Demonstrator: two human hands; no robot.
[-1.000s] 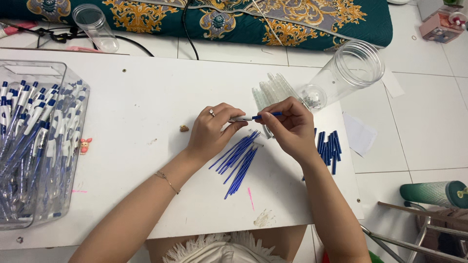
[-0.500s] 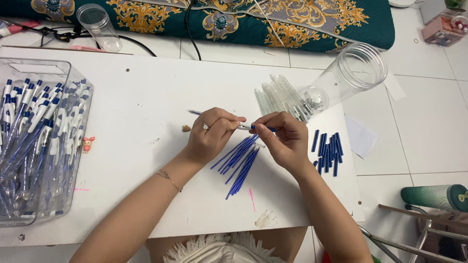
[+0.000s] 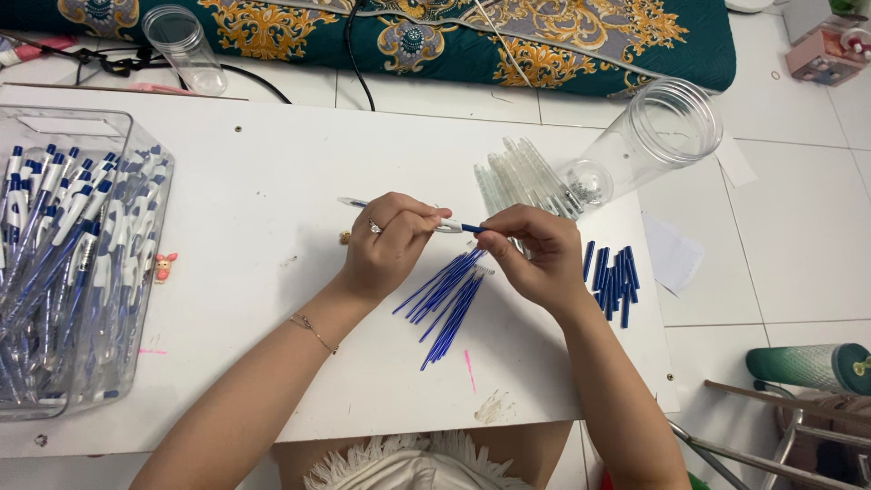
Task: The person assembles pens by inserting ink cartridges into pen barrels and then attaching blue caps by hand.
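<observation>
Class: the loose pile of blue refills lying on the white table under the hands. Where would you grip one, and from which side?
Take one blue refill near its lower, nearer end, where the pile fans out and the tips lie apart. Come from above with two fingers across its thin shaft. The refills lie flat on the white table, slanting up toward the hands, and bunch tightly at the upper end.

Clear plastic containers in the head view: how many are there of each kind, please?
Round jars: 2, a tipped jar on the table's edge and an upright jar behind the table
Square bin with pens inside: 1
Total: 3
</observation>
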